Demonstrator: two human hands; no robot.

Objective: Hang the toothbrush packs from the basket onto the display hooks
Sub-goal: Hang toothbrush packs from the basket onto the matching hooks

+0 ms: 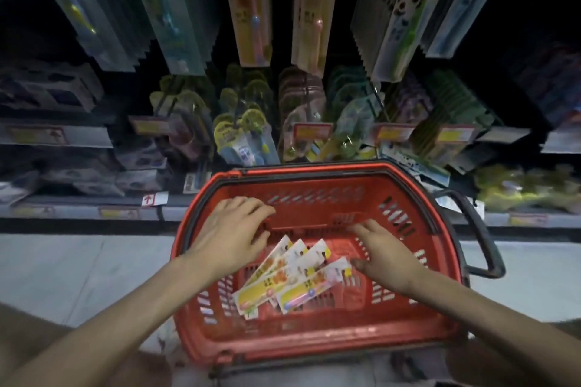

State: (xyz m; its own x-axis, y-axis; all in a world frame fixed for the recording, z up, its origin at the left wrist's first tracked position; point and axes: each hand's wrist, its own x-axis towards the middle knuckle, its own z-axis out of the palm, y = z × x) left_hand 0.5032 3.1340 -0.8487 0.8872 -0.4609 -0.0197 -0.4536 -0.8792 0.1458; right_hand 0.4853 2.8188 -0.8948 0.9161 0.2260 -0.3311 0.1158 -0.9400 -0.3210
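A red plastic basket (314, 342) stands on the floor in front of the shelving. Several yellow-and-white toothbrush packs (292, 276) lie fanned out on its bottom. My left hand (229, 239) hovers over the upper ends of the packs, fingers spread and relaxed, holding nothing. My right hand (383, 251) reaches in from the right with its thumb close to the edge of the rightmost pack; whether it touches is unclear. Matching yellow packs (251, 6) hang on display hooks high above the basket.
More toothbrush packs (242, 135) crowd the lower hooks behind the basket, with price tags (311, 130) in front. Shelves with boxed goods (47, 91) run left. The basket's black handle (484, 229) sticks out to the right. Pale floor (78, 270) lies left of the basket.
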